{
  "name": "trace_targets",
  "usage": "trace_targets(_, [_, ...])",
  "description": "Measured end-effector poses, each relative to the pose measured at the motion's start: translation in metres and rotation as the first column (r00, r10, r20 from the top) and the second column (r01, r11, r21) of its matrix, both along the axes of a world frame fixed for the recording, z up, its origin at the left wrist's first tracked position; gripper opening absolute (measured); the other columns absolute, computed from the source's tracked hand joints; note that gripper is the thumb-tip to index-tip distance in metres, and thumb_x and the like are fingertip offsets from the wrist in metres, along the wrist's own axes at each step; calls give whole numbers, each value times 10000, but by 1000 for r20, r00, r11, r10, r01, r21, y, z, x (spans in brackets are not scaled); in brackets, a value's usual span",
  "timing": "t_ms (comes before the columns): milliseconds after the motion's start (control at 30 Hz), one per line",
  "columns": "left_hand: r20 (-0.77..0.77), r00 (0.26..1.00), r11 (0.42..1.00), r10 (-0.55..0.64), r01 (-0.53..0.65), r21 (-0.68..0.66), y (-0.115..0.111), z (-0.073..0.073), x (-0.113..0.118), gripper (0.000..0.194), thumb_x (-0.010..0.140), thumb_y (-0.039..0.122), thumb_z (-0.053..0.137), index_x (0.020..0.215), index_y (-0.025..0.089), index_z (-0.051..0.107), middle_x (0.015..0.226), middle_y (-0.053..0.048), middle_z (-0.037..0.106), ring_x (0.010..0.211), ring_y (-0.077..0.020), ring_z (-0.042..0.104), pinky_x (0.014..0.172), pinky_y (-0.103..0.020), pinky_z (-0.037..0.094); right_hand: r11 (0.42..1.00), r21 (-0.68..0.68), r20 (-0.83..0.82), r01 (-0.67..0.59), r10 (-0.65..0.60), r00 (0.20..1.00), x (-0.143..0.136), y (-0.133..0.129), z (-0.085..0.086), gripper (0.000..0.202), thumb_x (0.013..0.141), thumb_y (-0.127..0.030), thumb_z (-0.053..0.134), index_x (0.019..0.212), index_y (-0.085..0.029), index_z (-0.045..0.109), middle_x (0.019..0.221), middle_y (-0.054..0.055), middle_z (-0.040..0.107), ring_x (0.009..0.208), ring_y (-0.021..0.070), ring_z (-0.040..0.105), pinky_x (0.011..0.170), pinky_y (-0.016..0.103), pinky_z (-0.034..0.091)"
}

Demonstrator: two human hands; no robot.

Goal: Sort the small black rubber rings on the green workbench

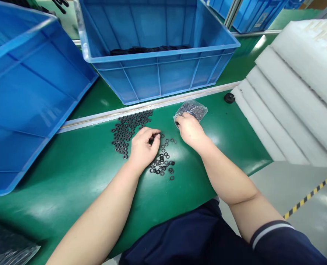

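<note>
My left hand (145, 146) rests on the green table between two groups of small black rings. Its fingers are curled toward the thumb; whatever they hold, if anything, is hidden. Behind it to the left lies a dense, flat patch of black rings (125, 134). A looser pile of rings (160, 165) lies to its right and nearer to me, with some rings stacked or overlapping. My right hand (190, 129) is at the mouth of a clear plastic bag (199, 109) full of small dark pieces. Its fingers are bent and their tips are out of sight at the bag.
Blue bins (163, 75) (28, 95) stand behind and to the left, beyond a pale strip (97, 119). White foam sheets (290, 106) lean at the right. A black round part (229, 98) lies beside them. Another plastic bag (9, 243) sits at the lower left.
</note>
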State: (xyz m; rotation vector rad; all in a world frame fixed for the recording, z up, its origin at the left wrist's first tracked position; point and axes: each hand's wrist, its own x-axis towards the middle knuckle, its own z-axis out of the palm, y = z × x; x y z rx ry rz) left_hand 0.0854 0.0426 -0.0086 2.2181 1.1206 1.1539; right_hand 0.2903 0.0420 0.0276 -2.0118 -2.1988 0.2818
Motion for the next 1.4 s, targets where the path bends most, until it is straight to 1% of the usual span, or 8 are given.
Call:
trace_targets(233, [9,998,998,65,-65,-16,2,-2,0,130,883,191,573,901,165,699,752,-10,630,657,-126,557,668,-256,473,1000,10,10,6,-6,1000,-1,1,0,303,894,-66,456,1128,-90,646,1107,167,598,1021,266,540,913,360,428])
trace_targets(367, [-5,998,997,63,-63,-32,3,-3,1,135,886,199,566,910,170,695,758,-9,633,660,-129,564,677,-260,478,999,23,12,22,-22,1000,0,3,-5,333,942,-119,434,1203,-145,639,1142,143,589,1044,253,539,910,340,430])
trace_targets(533, [-7,999,997,47,-47,-54,3,-2,0,136,891,210,556,910,177,687,756,-10,629,663,-136,570,675,-269,481,1000,1,13,28,-28,1000,1,5,-6,292,950,-156,445,1136,-159,672,1112,134,594,1010,242,560,905,326,432])
trace_targets(800, [8,999,998,33,-33,-47,2,-3,-1,139,905,218,538,914,194,675,784,-27,653,708,-156,609,689,-289,504,998,-32,64,50,-47,997,-9,-2,6,305,890,-51,450,1120,-107,642,1111,161,618,999,237,587,907,313,429])
trace_targets(1000, [6,999,999,44,-44,-25,2,-4,-2,135,907,188,524,916,191,659,783,-28,651,709,-150,615,673,-278,507,997,-22,44,69,-68,997,-8,-1,1,287,856,-37,464,1062,-87,658,1065,174,643,977,240,609,915,326,437])
trace_targets(1133, [31,999,1000,25,-25,3,0,-3,-2,140,928,193,516,965,190,651,810,-35,643,728,-151,612,686,-283,518,986,148,-122,76,-58,991,-6,-7,0,222,849,-73,479,983,-113,652,996,145,649,968,244,608,908,343,461])
trace_targets(1233, [18,999,998,-37,37,46,-5,-1,0,174,933,222,551,1085,195,631,912,-66,664,761,-160,631,720,-305,546,960,270,-345,69,30,938,-15,-17,1,176,840,-104,496,946,-163,623,951,97,651,884,213,610,851,342,492])
trace_targets(1400, [-44,994,985,-99,104,138,-12,4,4,160,945,204,528,1058,215,641,906,-89,698,804,-204,669,732,-347,571,998,57,-751,30,23,660,-37,-27,-8,112,801,-179,542,899,-208,586,759,-1,636,679,156,607,692,298,532])
